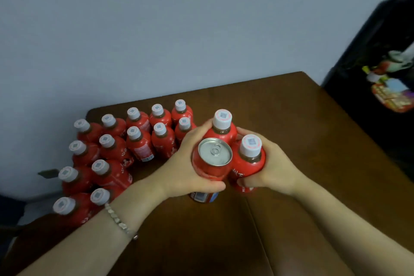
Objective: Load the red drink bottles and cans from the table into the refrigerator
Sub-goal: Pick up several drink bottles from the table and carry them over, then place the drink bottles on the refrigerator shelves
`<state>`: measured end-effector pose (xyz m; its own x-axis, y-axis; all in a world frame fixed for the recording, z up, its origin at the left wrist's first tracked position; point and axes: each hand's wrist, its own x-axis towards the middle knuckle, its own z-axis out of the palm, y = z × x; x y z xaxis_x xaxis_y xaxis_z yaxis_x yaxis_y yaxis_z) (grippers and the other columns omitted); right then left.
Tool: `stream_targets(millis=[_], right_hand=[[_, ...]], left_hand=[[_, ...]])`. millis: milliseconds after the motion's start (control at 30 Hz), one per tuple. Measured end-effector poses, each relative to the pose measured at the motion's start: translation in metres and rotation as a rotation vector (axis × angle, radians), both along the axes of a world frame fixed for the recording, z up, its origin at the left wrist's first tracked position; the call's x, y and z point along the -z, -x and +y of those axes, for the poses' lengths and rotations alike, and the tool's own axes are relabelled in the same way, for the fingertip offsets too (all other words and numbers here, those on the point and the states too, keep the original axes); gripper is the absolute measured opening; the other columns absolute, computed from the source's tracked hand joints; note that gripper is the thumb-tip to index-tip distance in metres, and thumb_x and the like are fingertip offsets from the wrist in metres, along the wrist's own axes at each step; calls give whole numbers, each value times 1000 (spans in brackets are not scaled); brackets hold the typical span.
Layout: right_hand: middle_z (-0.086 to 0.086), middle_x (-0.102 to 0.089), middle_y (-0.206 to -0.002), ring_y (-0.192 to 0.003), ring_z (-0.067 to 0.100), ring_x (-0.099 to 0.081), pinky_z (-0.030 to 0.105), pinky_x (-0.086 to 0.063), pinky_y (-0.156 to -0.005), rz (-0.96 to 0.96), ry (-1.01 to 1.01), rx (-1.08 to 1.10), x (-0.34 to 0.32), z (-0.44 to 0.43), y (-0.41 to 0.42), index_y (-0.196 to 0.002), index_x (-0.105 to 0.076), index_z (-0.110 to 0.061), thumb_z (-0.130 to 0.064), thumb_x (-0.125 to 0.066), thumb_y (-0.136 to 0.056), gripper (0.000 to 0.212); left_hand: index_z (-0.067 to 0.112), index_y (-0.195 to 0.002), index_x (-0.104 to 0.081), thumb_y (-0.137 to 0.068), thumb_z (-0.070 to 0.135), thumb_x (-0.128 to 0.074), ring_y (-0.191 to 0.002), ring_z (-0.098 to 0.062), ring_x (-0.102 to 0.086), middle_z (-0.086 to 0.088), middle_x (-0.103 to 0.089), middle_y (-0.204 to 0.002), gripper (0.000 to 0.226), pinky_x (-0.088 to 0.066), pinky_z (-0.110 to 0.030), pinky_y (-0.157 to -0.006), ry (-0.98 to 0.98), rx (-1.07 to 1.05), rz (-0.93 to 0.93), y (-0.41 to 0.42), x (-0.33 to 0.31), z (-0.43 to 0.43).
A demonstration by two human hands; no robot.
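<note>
Left hand and right hand together clasp a red can and two red bottles, seemingly lifted above the brown table.

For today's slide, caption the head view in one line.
Both hands clasp a can and two bottles together.

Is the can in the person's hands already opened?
No, the can gripped by the left hand shows its silver lid sealed with the pull ring lying flat.
</note>
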<state>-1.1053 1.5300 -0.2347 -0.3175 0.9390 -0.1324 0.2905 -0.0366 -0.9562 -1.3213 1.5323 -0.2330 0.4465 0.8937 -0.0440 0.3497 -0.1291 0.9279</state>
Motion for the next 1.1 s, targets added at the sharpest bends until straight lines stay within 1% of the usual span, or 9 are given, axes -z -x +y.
stream_targets(millis=[100,200,367,533,667,733,800,900,1100], right_hand=[[-11,-65,-112,-101,8,-64,19,-52,-77,-14,-87,145,-35,-35,-42,-125,-48,-32,-2,-77,-41,94],[-16,-63,-114,-104,4,-61,14,-50,-77,-55,-166,279,-69,-81,-88,-124,-47,-37,-14,-78,-40,93],[-8,-61,-118,-107,10,-61,29,-53,-86,-97,-226,473,-105,-150,-153,-129,-46,-31,-10,-76,-42,94],[-8,-62,-117,-105,13,-62,38,-55,-87,-161,-261,710,-140,-282,-247,-132,-45,-29,-8,-77,-44,96],[-15,-64,-113,-104,7,-62,23,-55,-77,-197,-270,807,-156,-371,-299,-128,-46,-35,-9,-77,-46,92],[-15,-65,-112,-102,9,-64,28,-57,-78,-257,-277,908,-167,-431,-330,-126,-48,-39,-12,-78,-43,93],[-15,-65,-111,-100,9,-64,34,-57,-80,-289,-272,1045,-177,-508,-366,-124,-49,-44,-18,-77,-39,93],[-13,-67,-109,-98,9,-65,31,-56,-78,-321,-283,1207,-188,-597,-403,-123,-51,-42,-21,-75,-36,93],[-6,-69,-107,-96,11,-67,29,-55,-81,-363,-323,1544,-200,-750,-464,-123,-55,-29,-1,-72,-42,88]], left_hand=[[57,-136,-17,-52,27,-84,-132,-4,-37,15,-31,-143,112,-41,-37,-105,-65,124,-16,-45,-32,-8],[57,-136,-18,-50,33,-83,-129,3,-37,19,-27,-142,111,-41,-22,-101,-145,248,-28,-99,-64,-23],[57,-137,-17,-48,37,-81,-123,13,-36,22,-24,-140,112,-37,-1,-89,-198,425,-52,-179,-98,-56],[66,-130,-17,-50,36,-81,-120,14,-39,30,-27,-133,107,-42,-4,-84,-238,678,-110,-301,-132,-148],[66,-130,-17,-50,35,-82,-127,4,-38,18,-27,-141,107,-39,-24,-101,-227,794,-184,-371,-145,-218],[64,-130,-17,-49,38,-81,-130,-1,-37,15,-27,-144,106,-38,-30,-105,-219,885,-234,-418,-152,-267],[58,-133,-16,-49,40,-81,-132,-4,-36,14,-27,-145,107,-35,-29,-107,-218,1006,-259,-476,-159,-333],[55,-134,-15,-54,31,-84,-129,3,-36,18,-28,-144,109,-36,-17,-101,-212,1153,-287,-544,-166,-407],[54,-131,-22,-53,18,-84,-125,8,-39,13,-33,-140,106,-35,-1,-91,-218,1438,-374,-670,-183,-546]])
